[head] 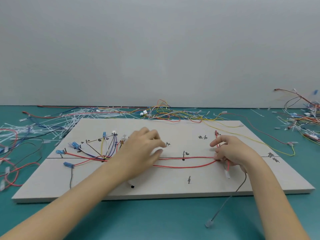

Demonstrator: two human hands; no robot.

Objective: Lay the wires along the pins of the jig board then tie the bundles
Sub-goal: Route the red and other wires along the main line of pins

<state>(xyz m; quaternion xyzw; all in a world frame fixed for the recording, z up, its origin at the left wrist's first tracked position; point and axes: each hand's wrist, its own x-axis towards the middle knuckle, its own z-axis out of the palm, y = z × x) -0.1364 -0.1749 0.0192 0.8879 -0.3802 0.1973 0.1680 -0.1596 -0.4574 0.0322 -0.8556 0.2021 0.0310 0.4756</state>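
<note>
A pale jig board (pixel 173 187) with metal pins and handwritten labels lies on the teal table. Red wires (pixel 183 166) run across its middle between my hands, past a pin (pixel 183 154). My left hand (pixel 142 149) lies over the wires left of centre, fingers spread and slightly bent; whether it pinches a wire is hidden. My right hand (pixel 232 151) pinches the red wires where they bend at the right. Several coloured wires with blue connectors (pixel 97 151) fan out on the board's left part. A black wire (pixel 240 186) trails off the front edge.
Heaps of white cable ties (pixel 57 122) and loose wires lie behind and left of the board. Another tangle of wires (pixel 301 116) sits at the far right. A yellow wire (pixel 270 144) crosses the board's right corner. A lone pin (pixel 189 179) stands near the front.
</note>
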